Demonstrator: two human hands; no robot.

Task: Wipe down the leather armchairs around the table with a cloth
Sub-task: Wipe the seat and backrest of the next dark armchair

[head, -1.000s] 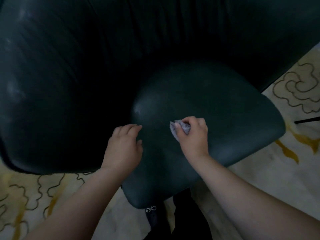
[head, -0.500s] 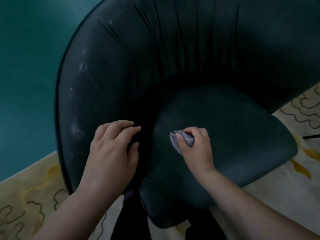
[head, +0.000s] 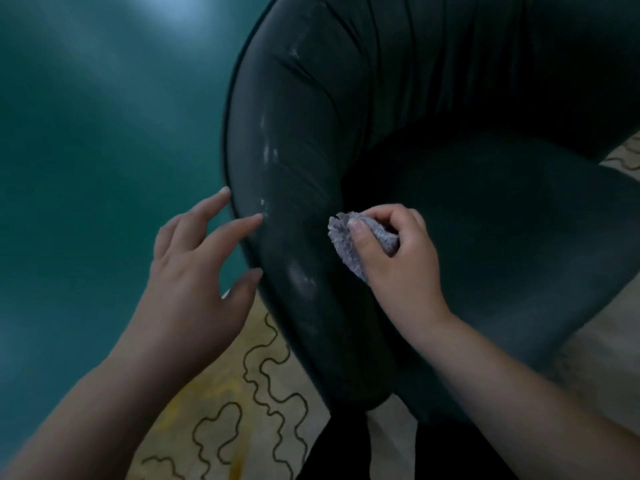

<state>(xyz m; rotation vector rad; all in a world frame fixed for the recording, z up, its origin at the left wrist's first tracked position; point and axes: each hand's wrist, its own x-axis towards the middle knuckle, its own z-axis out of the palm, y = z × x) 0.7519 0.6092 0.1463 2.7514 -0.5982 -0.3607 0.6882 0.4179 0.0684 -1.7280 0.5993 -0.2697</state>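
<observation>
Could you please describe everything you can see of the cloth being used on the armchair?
The cloth is a small, pale grey-lilac piece with a fluffy, looped pile, like microfibre. It is bunched into a wad, gripped by the right hand, with the thumb across its top and the fingers curled round it. Its frayed-looking edge sticks out to the left and lies against the dark leather armchair, where arm meets seat.

One view only: head-worn wide-angle camera, looking steeply down and forward from above the person's arms. It is sitting close to the armchair (head: 433,133), whose curved back and left arm are filling the upper and middle frame. The left hand (head: 194,271) and right hand (head: 401,261) are entering from the bottom edge, forearms foreshortened. The patterned carpet (head: 242,393) is showing at the lower edge, a teal surface (head: 104,150) at the left. Edges are bending with lens distortion. No second view to overlap.
</observation>
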